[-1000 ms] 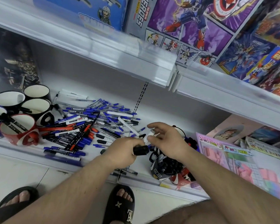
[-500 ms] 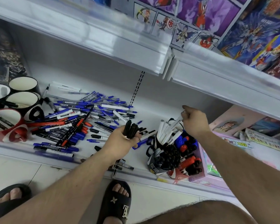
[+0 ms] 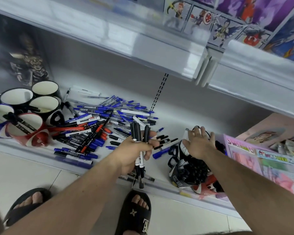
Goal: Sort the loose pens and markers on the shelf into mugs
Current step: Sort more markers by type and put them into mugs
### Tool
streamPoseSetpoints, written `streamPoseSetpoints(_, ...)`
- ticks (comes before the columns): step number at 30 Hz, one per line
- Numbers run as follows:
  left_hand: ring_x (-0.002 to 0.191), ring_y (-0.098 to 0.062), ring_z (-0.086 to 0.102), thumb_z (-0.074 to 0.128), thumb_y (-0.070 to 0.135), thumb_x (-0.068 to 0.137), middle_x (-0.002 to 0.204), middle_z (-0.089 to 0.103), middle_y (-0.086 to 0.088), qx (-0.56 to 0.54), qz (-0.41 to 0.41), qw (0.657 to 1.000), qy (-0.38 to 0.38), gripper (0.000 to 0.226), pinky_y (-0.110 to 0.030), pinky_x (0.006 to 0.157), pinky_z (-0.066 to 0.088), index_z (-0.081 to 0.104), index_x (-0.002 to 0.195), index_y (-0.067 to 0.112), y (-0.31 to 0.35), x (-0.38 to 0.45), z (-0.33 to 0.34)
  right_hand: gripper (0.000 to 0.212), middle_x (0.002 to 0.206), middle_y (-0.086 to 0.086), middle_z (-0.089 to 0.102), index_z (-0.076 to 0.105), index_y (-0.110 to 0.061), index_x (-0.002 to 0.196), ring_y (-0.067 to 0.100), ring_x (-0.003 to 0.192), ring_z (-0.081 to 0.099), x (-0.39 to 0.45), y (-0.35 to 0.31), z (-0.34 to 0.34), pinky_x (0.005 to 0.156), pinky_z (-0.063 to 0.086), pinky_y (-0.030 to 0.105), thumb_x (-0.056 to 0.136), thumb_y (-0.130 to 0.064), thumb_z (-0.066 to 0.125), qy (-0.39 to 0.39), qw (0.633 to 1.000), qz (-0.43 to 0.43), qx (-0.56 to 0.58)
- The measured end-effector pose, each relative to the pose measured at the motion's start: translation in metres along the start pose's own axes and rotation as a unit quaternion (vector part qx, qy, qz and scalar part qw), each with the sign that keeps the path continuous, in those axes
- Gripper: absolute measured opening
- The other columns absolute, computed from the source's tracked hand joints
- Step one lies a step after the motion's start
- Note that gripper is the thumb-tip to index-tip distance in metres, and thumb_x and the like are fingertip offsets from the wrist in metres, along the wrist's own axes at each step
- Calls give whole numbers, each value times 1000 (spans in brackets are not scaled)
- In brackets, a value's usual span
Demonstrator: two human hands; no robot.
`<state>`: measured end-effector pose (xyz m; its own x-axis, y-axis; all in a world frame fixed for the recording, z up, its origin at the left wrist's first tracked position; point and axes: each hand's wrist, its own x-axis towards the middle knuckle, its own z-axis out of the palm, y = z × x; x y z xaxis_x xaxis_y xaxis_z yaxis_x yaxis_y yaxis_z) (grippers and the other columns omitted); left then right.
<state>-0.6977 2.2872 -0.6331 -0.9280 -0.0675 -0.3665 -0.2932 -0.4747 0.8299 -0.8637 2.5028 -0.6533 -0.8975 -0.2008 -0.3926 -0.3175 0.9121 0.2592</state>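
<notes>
1. Since half a second ago, the right hand is being lowered from the shelf back onto the full mug, fingers spread, gripping nothing.
2. A bundle of black markers is being clenched upright in the left hand, probably so that like markers are being gathered for one drop.
3. Loose pens are lying heaped on the shelf, just beyond the left hand.
4. Mugs are standing at the far left, well apart from the bundle; a red mug is already holding black markers.
5. Most of the sorting is judged as remaining.
</notes>
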Motion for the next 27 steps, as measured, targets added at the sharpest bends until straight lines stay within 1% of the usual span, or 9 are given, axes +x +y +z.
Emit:
streamPoseSetpoints(2,50,-14,48,43,-18,87,87,74,-7,-35,-22,999,-23,41,-29,60,40,65,107,10,4,-4,1,64,165,5,13,17,-22,157,23,152,5,-14,-11,-20,121,7,51,102,-53,26,54,997,-24,52)
streamPoseSetpoints(4,50,-13,49,42,-19,86,92,74,-7,-43,-37,997,-51,42,-26,60,42,66,107,8,7,-9,3,54,154,3,42,38,-23,151,20,141,38,-35,-29,-44,115,29,35,101,-43,41,83,968,-44,233)
streamPoseSetpoints(7,52,-14,52,46,-17,83,106,72,-14,-62,-53,992,-94,42,-23,55,45,66,114,5,9,-14,4,34,119,0,69,64,-21,128,11,85,68,-72,-58,-78,78,52,21,95,-21,56,42,871,-94,480)
streamPoseSetpoints(9,57,-16,53,55,-12,73,108,68,-21,-75,-56,988,-123,41,-25,54,45,68,110,1,10,-16,3,28,91,-2,72,67,-15,120,9,63,62,-96,-72,-93,60,50,18,94,-11,59,5,825,-123,551)
streamPoseSetpoints(13,68,-22,55,53,-11,68,88,63,-20,-61,-53,987,-140,30,-27,55,45,71,87,3,17,-24,2,19,66,-6,69,67,-18,109,16,62,69,-123,-86,-106,71,57,34,90,-17,68,-43,813,-166,556)
streamPoseSetpoints(17,76,-24,69,44,-16,86,86,72,-12,-40,-52,988,-139,32,-33,68,53,67,94,4,28,-38,2,10,71,0,68,66,-21,81,24,68,65,-135,-91,-108,77,55,42,90,-26,66,39,871,-200,447)
streamPoseSetpoints(20,92,-29,72,46,-7,95,108,72,-16,-105,-56,984,-129,27,-44,81,59,64,111,3,35,-45,-5,20,69,6,57,60,-15,81,19,60,48,-138,-89,-121,59,39,31,98,-23,55,143,839,-111,513)
streamPoseSetpoints(23,74,-26,72,59,12,96,91,74,-14,-99,-69,992,-43,11,-39,64,61,63,100,3,39,-49,-13,18,65,11,52,59,-10,90,22,58,44,-140,-86,-137,59,33,34,100,-22,51,132,797,-87,583)
streamPoseSetpoints(27,42,-14,44,67,33,91,49,49,1,85,-28,996,20,32,-25,59,46,51,77,9,37,-53,-15,15,61,4,49,62,-11,95,16,48,44,-152,-99,-141,51,36,29,101,-14,49,91,802,-148,571)
